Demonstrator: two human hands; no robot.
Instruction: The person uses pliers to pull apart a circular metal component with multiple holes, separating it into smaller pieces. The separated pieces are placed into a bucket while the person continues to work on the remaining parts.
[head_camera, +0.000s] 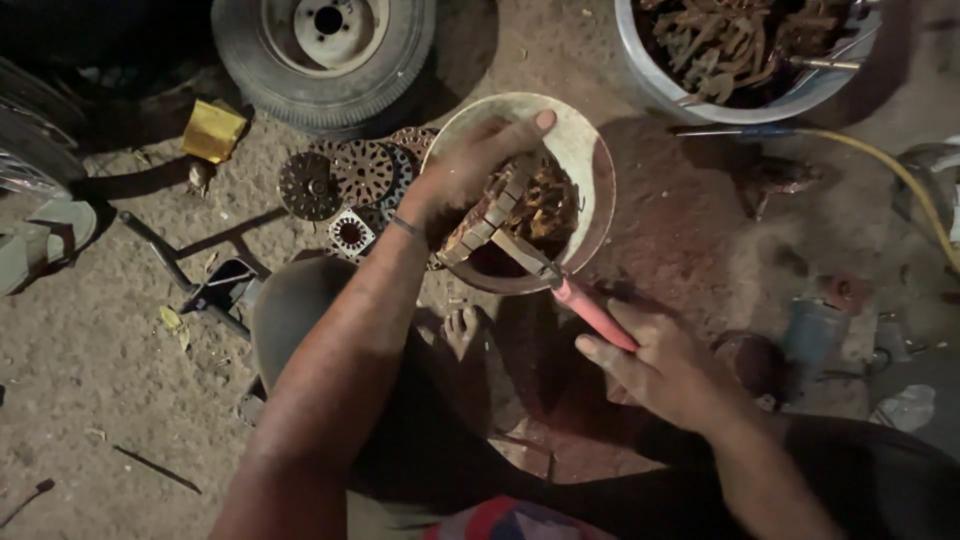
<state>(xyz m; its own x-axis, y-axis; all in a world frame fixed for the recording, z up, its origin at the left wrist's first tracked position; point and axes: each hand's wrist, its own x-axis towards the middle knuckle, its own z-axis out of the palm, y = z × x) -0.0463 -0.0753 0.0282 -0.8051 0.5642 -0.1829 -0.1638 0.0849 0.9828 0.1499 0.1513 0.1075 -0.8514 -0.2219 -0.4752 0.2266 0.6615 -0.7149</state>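
My left hand (470, 168) grips a rusty slotted metal core (497, 205) and holds it tilted over a pale round bowl (590, 150) on the dirt. Brownish scrap bits lie in the bowl under the core. My right hand (660, 365) is closed around the red handle of a tool (595, 312), whose metal tip (525, 255) presses against the core's lower edge. A thin band circles my left wrist. My bare foot shows just below the bowl.
A tyre on a rim (325, 55) lies at the top. Flat rusty discs (350, 185) are spread left of the bowl. A large tub of scrap metal (745, 50) stands top right, with a yellow hose (900, 170) beside it. A yellow packet (212, 130) lies left.
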